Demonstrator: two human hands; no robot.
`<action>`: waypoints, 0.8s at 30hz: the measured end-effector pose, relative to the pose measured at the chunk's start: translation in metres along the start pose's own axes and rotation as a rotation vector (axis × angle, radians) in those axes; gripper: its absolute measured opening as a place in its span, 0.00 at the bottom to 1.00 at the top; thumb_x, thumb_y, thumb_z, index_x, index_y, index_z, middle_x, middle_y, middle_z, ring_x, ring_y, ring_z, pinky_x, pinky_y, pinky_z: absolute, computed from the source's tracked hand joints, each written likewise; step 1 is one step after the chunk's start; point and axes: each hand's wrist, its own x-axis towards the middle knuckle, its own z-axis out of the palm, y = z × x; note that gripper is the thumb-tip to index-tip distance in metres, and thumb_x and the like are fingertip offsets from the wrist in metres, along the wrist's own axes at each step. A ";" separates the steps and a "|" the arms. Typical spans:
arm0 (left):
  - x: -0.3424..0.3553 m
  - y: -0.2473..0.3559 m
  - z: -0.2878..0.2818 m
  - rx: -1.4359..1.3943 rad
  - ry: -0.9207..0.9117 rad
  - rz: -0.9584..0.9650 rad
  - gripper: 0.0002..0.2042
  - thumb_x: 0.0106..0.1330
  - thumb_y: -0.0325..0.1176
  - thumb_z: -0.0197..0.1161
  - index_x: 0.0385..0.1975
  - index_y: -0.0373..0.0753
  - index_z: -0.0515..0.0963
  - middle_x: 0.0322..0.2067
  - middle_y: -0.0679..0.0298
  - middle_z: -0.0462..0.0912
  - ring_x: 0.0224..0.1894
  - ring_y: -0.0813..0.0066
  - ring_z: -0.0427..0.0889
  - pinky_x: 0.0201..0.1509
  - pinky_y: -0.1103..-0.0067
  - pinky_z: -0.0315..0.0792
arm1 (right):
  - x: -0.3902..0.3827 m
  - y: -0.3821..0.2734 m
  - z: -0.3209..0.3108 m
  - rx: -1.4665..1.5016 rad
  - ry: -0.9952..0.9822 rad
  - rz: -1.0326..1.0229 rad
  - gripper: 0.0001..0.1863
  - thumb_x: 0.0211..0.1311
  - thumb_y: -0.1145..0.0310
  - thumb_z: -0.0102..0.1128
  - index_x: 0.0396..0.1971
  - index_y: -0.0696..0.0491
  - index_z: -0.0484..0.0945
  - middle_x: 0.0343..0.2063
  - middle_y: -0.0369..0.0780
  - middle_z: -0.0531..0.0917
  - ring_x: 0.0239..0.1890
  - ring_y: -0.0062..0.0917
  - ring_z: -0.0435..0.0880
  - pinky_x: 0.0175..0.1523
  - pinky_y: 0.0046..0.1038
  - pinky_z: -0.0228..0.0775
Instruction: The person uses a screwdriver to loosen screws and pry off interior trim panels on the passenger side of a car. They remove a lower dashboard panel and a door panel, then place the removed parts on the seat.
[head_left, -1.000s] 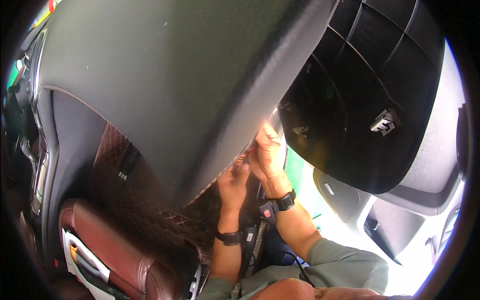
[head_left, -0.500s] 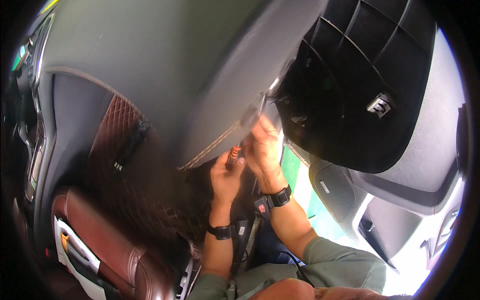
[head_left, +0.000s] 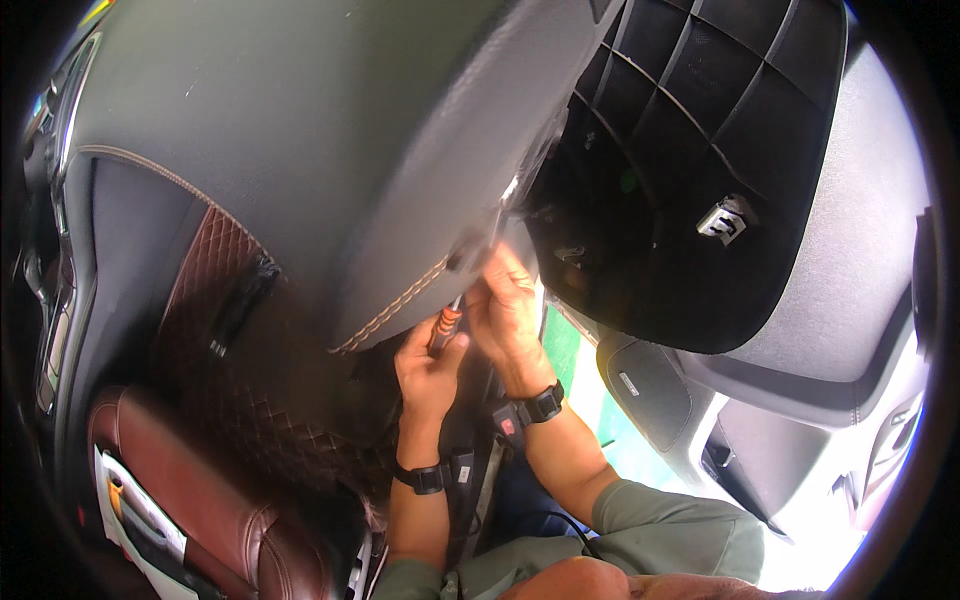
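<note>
My left hand (head_left: 426, 380) is wrapped round a screwdriver (head_left: 447, 322) with an orange and dark handle. Its shaft points up toward the stitched lower edge of a grey dashboard (head_left: 410, 240). Beside it, my right hand (head_left: 508, 318) reaches up to the dashboard's right-hand end. The fingers there are bent and close together at the edge, and what they grip is hidden. Just right of that hand is a large black ribbed plastic panel (head_left: 640, 310), with a metal clip (head_left: 722, 220) on it.
An open car door (head_left: 850, 240) with a speaker grille (head_left: 645, 395) stands at the right. A red-brown leather seat (head_left: 190, 470) with papers (head_left: 165, 520) on it is at lower left. Quilted brown matting (head_left: 290, 430) covers the footwell. Green ground (head_left: 563, 350) shows through the door gap.
The whole view has shifted slightly, so the dashboard, panel and both hands appear a little further left. Both hands keep their places at the dashboard edge, the screwdriver still in my left.
</note>
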 end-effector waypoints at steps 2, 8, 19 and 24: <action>0.000 -0.001 -0.002 -0.020 0.000 0.026 0.14 0.66 0.25 0.70 0.51 0.30 0.80 0.34 0.75 0.75 0.35 0.86 0.68 0.43 0.87 0.65 | -0.001 -0.002 0.001 0.015 0.000 0.021 0.11 0.75 0.71 0.59 0.51 0.56 0.82 0.49 0.37 0.86 0.52 0.22 0.84 0.61 0.27 0.74; -0.002 -0.008 0.002 -0.033 -0.031 -0.008 0.16 0.67 0.24 0.69 0.53 0.30 0.79 0.35 0.75 0.76 0.36 0.87 0.69 0.43 0.87 0.66 | -0.002 -0.003 -0.005 0.027 0.003 0.034 0.09 0.75 0.70 0.60 0.49 0.54 0.82 0.46 0.34 0.86 0.48 0.19 0.84 0.59 0.25 0.74; -0.004 -0.007 0.020 -0.058 -0.049 0.009 0.20 0.69 0.23 0.66 0.60 0.29 0.76 0.48 0.66 0.84 0.48 0.81 0.79 0.57 0.82 0.73 | 0.002 0.000 -0.028 0.006 0.041 0.024 0.13 0.75 0.66 0.60 0.52 0.57 0.81 0.47 0.38 0.87 0.48 0.24 0.86 0.57 0.28 0.78; -0.006 -0.012 0.018 -0.068 -0.051 -0.025 0.20 0.69 0.24 0.66 0.60 0.28 0.76 0.49 0.65 0.84 0.49 0.80 0.79 0.58 0.80 0.73 | 0.000 0.001 -0.028 0.030 0.028 0.051 0.12 0.75 0.66 0.59 0.51 0.57 0.81 0.46 0.39 0.87 0.47 0.25 0.87 0.55 0.29 0.79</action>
